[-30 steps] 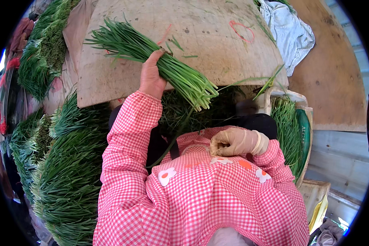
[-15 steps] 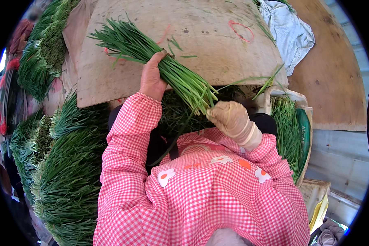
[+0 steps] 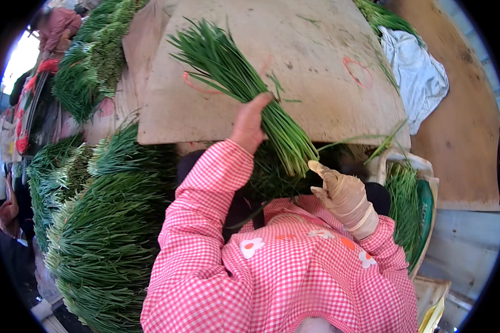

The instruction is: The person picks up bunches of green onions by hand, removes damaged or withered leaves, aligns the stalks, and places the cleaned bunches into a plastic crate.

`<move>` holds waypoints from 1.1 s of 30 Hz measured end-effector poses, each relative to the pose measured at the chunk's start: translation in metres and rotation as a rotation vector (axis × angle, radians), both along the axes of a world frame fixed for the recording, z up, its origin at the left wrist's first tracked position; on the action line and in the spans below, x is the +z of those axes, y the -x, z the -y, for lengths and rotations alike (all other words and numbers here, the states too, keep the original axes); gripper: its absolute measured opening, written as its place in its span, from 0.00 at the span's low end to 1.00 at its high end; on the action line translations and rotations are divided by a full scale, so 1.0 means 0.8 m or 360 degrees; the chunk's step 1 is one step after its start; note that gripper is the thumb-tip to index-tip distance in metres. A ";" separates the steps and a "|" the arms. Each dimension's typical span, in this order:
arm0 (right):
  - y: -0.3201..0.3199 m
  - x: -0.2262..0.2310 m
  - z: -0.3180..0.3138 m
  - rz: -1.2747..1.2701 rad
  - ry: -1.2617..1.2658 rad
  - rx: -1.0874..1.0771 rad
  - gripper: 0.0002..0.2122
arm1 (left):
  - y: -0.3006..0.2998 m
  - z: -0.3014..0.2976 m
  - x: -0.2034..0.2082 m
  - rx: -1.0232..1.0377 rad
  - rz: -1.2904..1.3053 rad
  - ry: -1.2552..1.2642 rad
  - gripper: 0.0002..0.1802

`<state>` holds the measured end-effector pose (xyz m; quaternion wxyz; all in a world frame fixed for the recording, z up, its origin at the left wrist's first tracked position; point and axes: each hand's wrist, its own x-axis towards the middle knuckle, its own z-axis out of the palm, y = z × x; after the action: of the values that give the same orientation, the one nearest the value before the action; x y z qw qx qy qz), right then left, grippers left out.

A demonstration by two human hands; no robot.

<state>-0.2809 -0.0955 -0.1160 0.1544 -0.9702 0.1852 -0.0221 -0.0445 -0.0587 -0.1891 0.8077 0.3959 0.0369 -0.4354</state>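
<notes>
My bare left hand [image 3: 249, 125] is closed round the middle of a bundle of garlic chives [image 3: 289, 132], held slantwise over the near edge of the wooden board [image 3: 328, 105]. Dark leaf tips point to the far left, and the pale stalk ends point toward me. At those ends is my right hand [image 3: 345, 200] in a dirty, pale glove. Its forefinger is stretched out close to the stalks and its thumb stands apart, with nothing visible in its grasp. Whether the fingertip touches the stalks is hard to tell.
Big stacks of chives [image 3: 105, 238] rise at my left. On the right stands a pale crate [image 3: 408, 161] with more chives. A white cloth [image 3: 414, 75] lies by the board's right side. Loose blades hang over the near edge. Another person [image 3: 61, 28] is at the far left.
My right hand's fingers have spread; before, they were closed at the stalk ends. The bundle tilts more steeply. The whole view has shifted, so things appear further right.
</notes>
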 end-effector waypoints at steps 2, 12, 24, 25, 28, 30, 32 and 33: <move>-0.008 -0.028 0.002 0.0140 0.0113 0.0083 0.20 | 0.005 0.004 -0.003 -0.0043 -0.0005 0.0001 0.08; 0.027 -0.101 0.017 -0.1238 -0.0221 0.0221 0.11 | -0.002 -0.002 0.001 -0.0073 -0.0110 0.0109 0.08; -0.012 -0.075 0.039 0.0444 -0.1113 -0.0207 0.15 | 0.003 0.001 -0.009 -0.0199 -0.0041 0.0344 0.14; -0.007 -0.072 0.040 0.0128 -0.0923 -0.0172 0.16 | 0.001 0.000 -0.011 -0.0204 -0.0039 0.0365 0.14; 0.027 -0.107 0.062 -0.0282 -0.0710 -0.0249 0.16 | -0.002 -0.002 -0.009 -0.0180 0.0063 0.0307 0.14; 0.037 -0.104 0.066 -0.0400 -0.0450 -0.0248 0.14 | -0.006 -0.005 -0.010 -0.0147 0.0033 0.0303 0.14; 0.041 -0.083 0.064 -0.0307 -0.0148 -0.0249 0.13 | -0.006 -0.007 -0.008 -0.0133 0.0027 0.0280 0.14; 0.037 -0.062 0.059 -0.0134 -0.0161 -0.0250 0.12 | -0.001 -0.004 -0.008 -0.0156 0.0060 0.0270 0.14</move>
<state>-0.3104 -0.1426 -0.1657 0.1931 -0.9437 0.2680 0.0159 -0.0439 -0.0556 -0.1956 0.8166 0.3356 -0.0347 -0.4683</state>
